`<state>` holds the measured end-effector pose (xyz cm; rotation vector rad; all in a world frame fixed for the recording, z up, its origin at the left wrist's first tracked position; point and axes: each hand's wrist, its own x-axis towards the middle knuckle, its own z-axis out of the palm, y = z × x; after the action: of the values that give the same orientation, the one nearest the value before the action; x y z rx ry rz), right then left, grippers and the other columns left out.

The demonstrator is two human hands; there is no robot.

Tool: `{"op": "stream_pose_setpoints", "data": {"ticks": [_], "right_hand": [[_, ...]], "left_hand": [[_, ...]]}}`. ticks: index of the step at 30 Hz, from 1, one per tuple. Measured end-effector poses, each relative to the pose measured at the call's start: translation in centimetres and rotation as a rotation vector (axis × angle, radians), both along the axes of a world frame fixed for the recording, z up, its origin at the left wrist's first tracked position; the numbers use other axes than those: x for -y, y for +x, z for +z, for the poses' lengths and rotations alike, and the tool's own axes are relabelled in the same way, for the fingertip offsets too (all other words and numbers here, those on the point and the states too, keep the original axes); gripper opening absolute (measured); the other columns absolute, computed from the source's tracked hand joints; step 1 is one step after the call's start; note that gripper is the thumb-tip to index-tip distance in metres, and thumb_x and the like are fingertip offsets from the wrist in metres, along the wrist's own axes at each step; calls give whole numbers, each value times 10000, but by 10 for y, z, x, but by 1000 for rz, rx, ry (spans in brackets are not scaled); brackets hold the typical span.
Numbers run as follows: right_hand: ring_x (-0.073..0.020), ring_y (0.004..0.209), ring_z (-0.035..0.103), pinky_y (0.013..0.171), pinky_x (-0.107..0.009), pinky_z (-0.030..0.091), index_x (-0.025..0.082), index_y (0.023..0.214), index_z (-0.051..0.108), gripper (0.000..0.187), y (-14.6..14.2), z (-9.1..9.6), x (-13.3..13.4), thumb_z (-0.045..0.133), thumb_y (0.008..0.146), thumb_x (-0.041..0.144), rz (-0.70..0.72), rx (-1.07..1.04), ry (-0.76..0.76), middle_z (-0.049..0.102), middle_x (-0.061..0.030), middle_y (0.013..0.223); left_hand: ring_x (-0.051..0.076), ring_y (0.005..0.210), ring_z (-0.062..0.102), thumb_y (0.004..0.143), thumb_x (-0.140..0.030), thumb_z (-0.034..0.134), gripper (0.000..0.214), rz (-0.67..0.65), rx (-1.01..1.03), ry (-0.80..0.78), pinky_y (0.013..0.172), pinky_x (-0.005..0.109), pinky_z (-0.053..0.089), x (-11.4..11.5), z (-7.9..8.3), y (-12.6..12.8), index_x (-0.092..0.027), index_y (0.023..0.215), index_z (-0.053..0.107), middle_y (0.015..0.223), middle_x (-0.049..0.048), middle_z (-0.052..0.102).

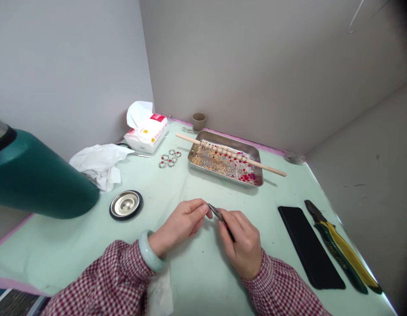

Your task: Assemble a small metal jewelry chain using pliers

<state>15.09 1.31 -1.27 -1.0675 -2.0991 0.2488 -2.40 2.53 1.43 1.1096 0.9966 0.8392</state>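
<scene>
My right hand [242, 242] is closed around small pliers [220, 217], whose tips point up and left. My left hand [183, 223] pinches its thumb and forefinger together right at the plier tips; whatever sits between them is too small to make out. A pale green bangle [150, 253] circles my left wrist. Both sleeves are red-and-white check. The hands hover over the pale green table [177, 184] near its front middle.
A metal tray [225, 159] of gold and red beads lies behind, a wooden rod [271, 168] across it. Several beaded rings [169, 159], a tissue pack [146, 131], crumpled tissue [98, 163], a metal lid [126, 205], a green flask [35, 176], a black case [309, 246] and yellow-green pliers [341, 248] surround.
</scene>
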Motion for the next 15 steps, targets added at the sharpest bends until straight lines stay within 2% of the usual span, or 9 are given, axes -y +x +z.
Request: {"op": "stream_pose_setpoints", "data": {"ticks": [4,8,11,15], "right_hand": [[-202,754,534,648,-354,464,99,1160,540,352,3,1,-2,539,812,53,10,30,95,619,-111,850],[-198,724,523,622,-349,456,107,1188,529,398,7,2,-3,557,795,43,30,44,148,618,-104,826],[-199,739,528,633,-349,456,117,1189,532,399,7,3,-3,552,797,45,46,10,126,615,-103,841],[-189,806,550,699,-341,465,146,1142,555,331,4,4,-1,505,827,57,77,-131,-62,604,-91,902]], "left_hand": [[50,379,147,880,-331,478,231,-77,358,-213,368,182,228,0,0,-4,-147,754,541,425,-105,232],[43,360,92,902,-278,436,236,-217,573,-348,350,177,219,-1,-1,-9,-145,736,537,420,-111,174],[43,363,93,907,-280,431,240,-240,577,-355,353,177,220,-1,0,-10,-143,743,541,425,-109,171],[47,395,128,896,-315,469,211,-123,393,-241,379,174,239,1,3,-6,-145,801,549,447,-105,211]]}}
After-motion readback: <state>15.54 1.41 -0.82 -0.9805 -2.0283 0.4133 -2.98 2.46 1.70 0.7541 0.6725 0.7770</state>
